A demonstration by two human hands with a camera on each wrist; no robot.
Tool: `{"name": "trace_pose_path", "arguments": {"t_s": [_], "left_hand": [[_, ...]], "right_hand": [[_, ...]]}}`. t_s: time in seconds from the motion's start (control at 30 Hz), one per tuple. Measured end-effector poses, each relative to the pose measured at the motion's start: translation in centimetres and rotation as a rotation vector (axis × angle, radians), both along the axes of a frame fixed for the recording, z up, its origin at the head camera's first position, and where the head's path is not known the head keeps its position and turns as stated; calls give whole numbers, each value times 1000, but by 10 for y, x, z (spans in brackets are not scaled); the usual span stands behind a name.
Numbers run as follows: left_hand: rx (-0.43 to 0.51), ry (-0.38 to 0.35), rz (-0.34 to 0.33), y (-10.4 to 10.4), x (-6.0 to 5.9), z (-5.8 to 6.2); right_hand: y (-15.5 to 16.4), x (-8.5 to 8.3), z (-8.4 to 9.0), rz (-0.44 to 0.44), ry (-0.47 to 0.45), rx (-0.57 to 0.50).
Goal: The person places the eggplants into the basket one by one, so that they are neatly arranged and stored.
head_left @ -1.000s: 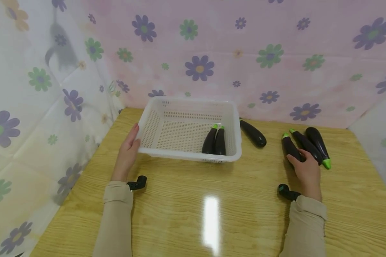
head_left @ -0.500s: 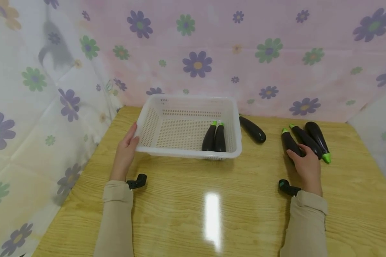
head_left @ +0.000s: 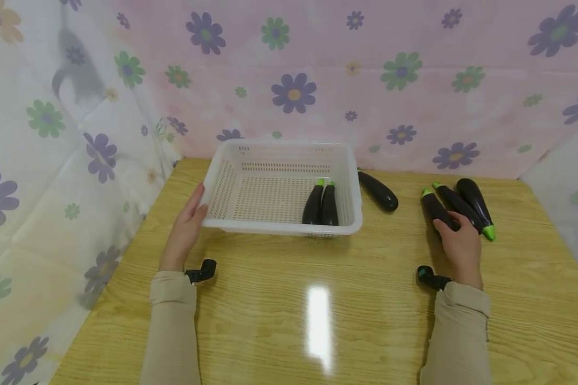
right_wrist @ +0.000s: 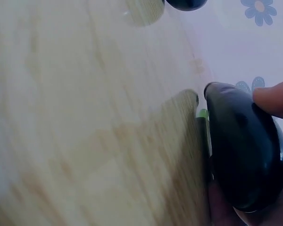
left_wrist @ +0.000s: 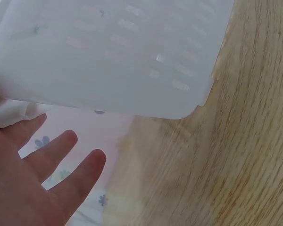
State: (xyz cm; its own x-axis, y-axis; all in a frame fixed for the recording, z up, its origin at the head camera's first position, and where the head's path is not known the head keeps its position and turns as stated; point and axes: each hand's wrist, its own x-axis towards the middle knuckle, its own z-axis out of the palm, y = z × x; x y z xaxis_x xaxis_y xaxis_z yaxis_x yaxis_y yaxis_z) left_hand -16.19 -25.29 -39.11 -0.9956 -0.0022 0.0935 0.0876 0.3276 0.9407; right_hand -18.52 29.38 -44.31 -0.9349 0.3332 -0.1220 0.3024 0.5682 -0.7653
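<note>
On the left, my left hand (head_left: 183,231) pinches the rim of a white perforated plastic basket (head_left: 274,229) at its near left corner. The left wrist view shows several of its fingers (left_wrist: 80,176) spread outside the basket wall (left_wrist: 108,84). Two dark eggplants (head_left: 313,206) with green stems lie side by side in the basket's right part. Over at the right, my right hand (head_left: 462,248) grips another eggplant (head_left: 435,208) from above, thumb on one side. In the right wrist view, this eggplant (right_wrist: 245,150) sits between thumb and fingers, close to the tabletop.
Two more eggplants (head_left: 477,203) lie just right of the gripped one. A single eggplant (head_left: 378,191) rests between the basket and the right hand. Flower-printed cloth (head_left: 318,53) rises behind the wooden table (head_left: 250,299) and along its left side.
The head view has shifted slightly, so the scene sits a little higher. My left hand keeps its hold on the basket rim, and my right hand still grips the same eggplant.
</note>
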Motion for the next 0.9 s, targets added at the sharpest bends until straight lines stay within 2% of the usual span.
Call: {"name": "trace_pose_path", "arguments": {"t_s": [0.13, 0.2, 0.43, 0.63, 0.77, 0.9], "left_hand": [[15, -2, -28, -1, -1, -1], [28, -14, -36, 2, 2, 6], [19, -54, -27, 4, 6, 9], [-3, -52, -21, 3, 6, 10], [7, -71, -24, 1, 5, 6], [14, -64, -33, -3, 0, -2]], "right_hand": [[0, -1, 2, -39, 14, -42], [-1, -2, 4, -55, 22, -65], [-10, -1, 16, -82, 24, -117], [-18, -1, 27, -73, 91, -154], [-24, 0, 31, -64, 144, -192], [-33, 2, 39, -56, 193, -210]]}}
